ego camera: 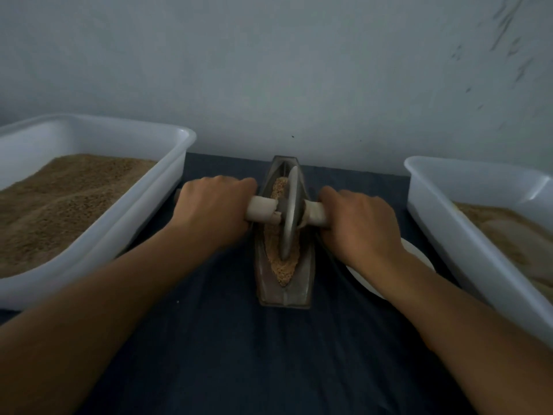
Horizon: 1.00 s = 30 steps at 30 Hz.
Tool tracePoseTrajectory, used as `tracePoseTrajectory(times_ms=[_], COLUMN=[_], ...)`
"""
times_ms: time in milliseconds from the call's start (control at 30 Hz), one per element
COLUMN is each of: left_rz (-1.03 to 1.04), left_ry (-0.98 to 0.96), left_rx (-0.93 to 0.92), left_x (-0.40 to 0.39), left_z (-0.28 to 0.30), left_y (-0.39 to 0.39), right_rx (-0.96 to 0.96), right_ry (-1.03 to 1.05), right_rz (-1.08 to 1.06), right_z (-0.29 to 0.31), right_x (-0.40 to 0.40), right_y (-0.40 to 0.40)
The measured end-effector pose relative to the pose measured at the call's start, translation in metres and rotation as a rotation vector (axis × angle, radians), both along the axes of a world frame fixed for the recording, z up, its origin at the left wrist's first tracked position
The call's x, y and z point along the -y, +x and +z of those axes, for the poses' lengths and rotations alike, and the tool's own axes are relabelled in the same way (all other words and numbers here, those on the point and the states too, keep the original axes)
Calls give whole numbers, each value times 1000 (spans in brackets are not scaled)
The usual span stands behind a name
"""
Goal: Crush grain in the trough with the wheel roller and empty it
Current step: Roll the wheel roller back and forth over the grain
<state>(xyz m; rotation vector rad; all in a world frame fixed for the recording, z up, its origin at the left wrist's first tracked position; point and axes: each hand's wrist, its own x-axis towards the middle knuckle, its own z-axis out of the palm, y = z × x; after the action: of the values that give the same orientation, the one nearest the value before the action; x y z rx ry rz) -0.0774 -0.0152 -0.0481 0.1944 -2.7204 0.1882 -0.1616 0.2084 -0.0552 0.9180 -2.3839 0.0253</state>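
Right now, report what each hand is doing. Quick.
Left hand: closed around the left handle of the wheel roller.
Right hand: closed around the right handle; the wheel sits in the grain-filled trough.

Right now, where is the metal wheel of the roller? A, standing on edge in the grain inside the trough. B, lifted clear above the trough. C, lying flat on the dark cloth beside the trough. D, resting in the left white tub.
A: the wheel stands on edge with its lower rim sunk in the grain inside the trough, while the left hand and right hand grip the handle on either side.
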Motion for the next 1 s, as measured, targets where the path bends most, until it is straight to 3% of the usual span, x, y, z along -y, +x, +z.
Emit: tracePoseTrajectory(times_ms=[300, 533, 1000], left_rz=[3, 42, 54], left_ry=[-20, 11, -6], left_rx=[35, -5, -15], left_x=[-11, -3, 14], left_z=[11, -9, 1], left_y=[28, 9, -59], right_rx=[-42, -50, 379], right_ry=[-34, 21, 170], right_rz=[53, 19, -53], right_z=[2, -1, 18], right_x=[-16, 3, 35], right_y=[25, -7, -87])
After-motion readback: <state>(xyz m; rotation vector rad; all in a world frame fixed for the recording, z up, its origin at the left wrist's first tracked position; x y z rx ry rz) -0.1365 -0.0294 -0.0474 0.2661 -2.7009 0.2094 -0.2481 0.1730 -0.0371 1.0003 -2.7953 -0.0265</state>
